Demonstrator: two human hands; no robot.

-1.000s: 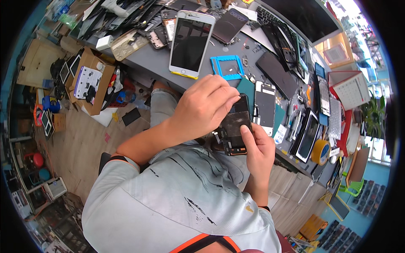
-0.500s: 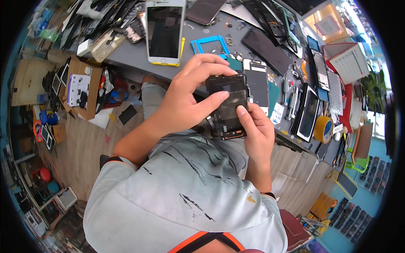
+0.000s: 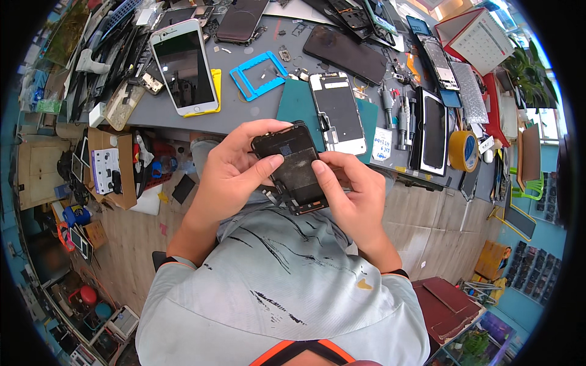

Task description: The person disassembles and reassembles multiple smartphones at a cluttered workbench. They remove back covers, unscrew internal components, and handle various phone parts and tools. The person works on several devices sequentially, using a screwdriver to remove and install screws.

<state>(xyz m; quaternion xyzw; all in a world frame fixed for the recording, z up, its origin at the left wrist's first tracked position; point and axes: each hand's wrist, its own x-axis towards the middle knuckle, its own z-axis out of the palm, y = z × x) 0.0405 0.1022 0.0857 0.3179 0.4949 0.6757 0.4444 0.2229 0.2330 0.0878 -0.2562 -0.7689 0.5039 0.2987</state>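
Between my two hands, above my lap, is a black phone screen assembly (image 3: 297, 177), its back side facing up, with flex cables along its lower edge. My left hand (image 3: 235, 165) grips its left edge, thumb lying on the surface and fingers curled round the top corner. At the right edge, my right hand (image 3: 351, 192) pinches it with the thumb on top; those fingers are partly hidden beneath. Beyond it on the bench, a second phone screen (image 3: 339, 110) with a white frame lies back side up on a green mat (image 3: 294, 104).
A white phone (image 3: 186, 70) rests on a yellow piece at the left, near a blue plastic frame (image 3: 259, 76). Screwdrivers (image 3: 404, 119), a boxed phone (image 3: 433, 137) and yellow tape (image 3: 464, 151) sit at the right of the grey bench (image 3: 238, 113). A cardboard box (image 3: 125, 165) stands left.
The head view has shifted, so the bench appears moved. Both hands hold the screen assembly lower and more tilted, and my left fingers have moved from over its top to its left edge.
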